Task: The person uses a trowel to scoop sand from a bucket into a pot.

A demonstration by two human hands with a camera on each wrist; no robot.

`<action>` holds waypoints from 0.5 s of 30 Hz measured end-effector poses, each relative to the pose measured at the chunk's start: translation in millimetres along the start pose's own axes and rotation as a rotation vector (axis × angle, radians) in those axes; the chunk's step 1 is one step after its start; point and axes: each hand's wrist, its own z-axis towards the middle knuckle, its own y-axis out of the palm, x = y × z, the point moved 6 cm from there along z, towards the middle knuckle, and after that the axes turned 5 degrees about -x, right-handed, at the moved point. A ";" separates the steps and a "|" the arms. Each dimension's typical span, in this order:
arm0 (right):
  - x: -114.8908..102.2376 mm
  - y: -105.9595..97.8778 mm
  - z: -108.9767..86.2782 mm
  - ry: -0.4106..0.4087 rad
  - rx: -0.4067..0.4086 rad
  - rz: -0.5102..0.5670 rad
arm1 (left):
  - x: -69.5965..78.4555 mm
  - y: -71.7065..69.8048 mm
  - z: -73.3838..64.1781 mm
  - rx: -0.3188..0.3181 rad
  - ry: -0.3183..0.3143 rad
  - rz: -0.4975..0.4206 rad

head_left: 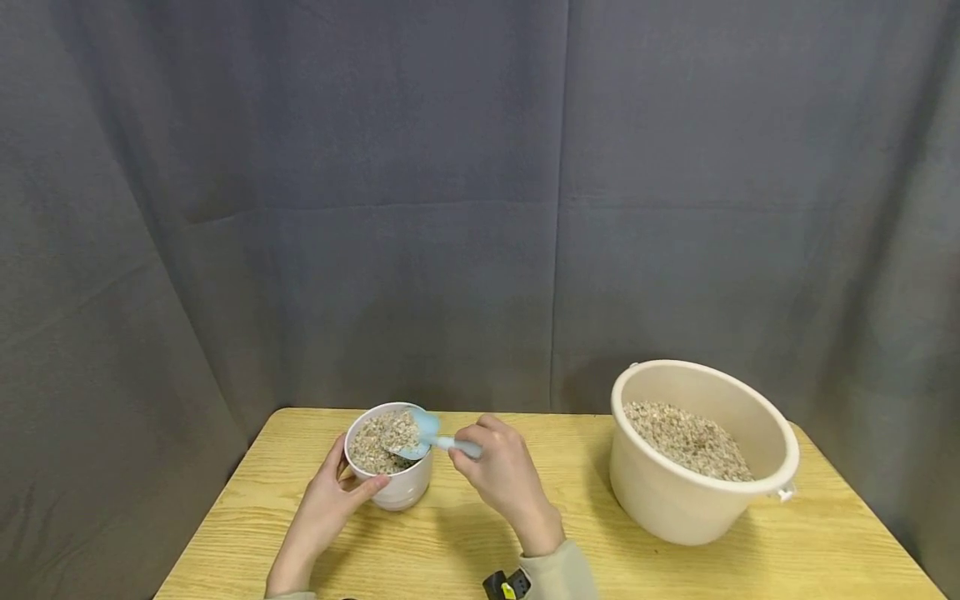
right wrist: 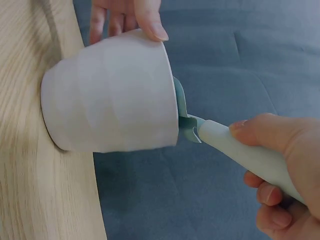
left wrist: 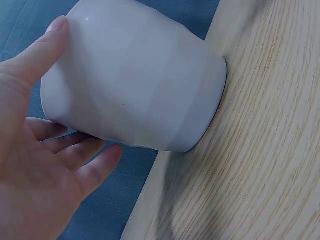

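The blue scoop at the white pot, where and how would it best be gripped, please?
Probably by its handle, from the right, where the right hand grips it: the slim handle juts out past the pot, while the broad blade carries grains.

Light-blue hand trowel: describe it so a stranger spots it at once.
On the wooden table, left of the big cream bucket in the head view, stands a small white pot. At its mouth, gripped by the right hand, is the hand trowel. Its light-blue blade, bearing beige granules, sets it apart from the white pot and cream bucket.
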 end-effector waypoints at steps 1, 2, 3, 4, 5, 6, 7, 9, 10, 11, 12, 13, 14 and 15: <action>-1.3 0.4 0.6 -0.008 -0.004 -0.010 | 0.1 1.0 0.1 -0.003 0.001 -0.001; -2.4 0.8 1.3 -0.016 -0.008 -0.022 | 0.2 1.9 0.3 -0.006 0.002 -0.004; -3.3 1.1 2.5 -0.023 -0.013 -0.034 | 0.1 2.7 0.5 -0.008 0.004 -0.007; -4.4 1.1 4.0 -0.034 -0.017 -0.051 | 0.4 3.4 0.7 -0.008 0.008 -0.010; -5.5 1.2 5.8 -0.049 -0.022 -0.070 | 0.1 3.7 0.9 -0.008 0.006 -0.010; -6.8 1.3 7.6 -0.066 -0.027 -0.089 | -0.4 3.9 1.2 -0.006 0.005 -0.007; -8.1 1.5 9.4 -0.085 -0.032 -0.114 | -0.9 4.0 1.5 -0.005 0.004 -0.002; -11.3 1.3 13.0 -0.123 -0.040 -0.160 | -2.1 4.0 2.0 -0.007 -0.002 0.007; -12.9 1.5 14.8 -0.144 -0.045 -0.182 | -2.5 3.9 1.9 -0.009 -0.006 0.010; -14.6 1.6 16.5 -0.165 -0.050 -0.197 | -2.9 3.6 1.8 -0.010 -0.009 0.008; -16.3 1.8 18.0 -0.182 -0.056 -0.208 | -2.8 3.4 1.6 -0.014 -0.005 0.001; -17.8 2.1 19.1 -0.196 -0.062 -0.217 | -2.7 3.0 1.2 -0.017 -0.003 -0.003; -19.3 2.2 20.2 -0.208 -0.070 -0.219 | -2.4 2.8 0.6 -0.021 -0.001 -0.007; -20.3 2.7 21.1 -0.219 -0.076 -0.221 | -2.2 2.5 0.0 -0.022 0.002 -0.013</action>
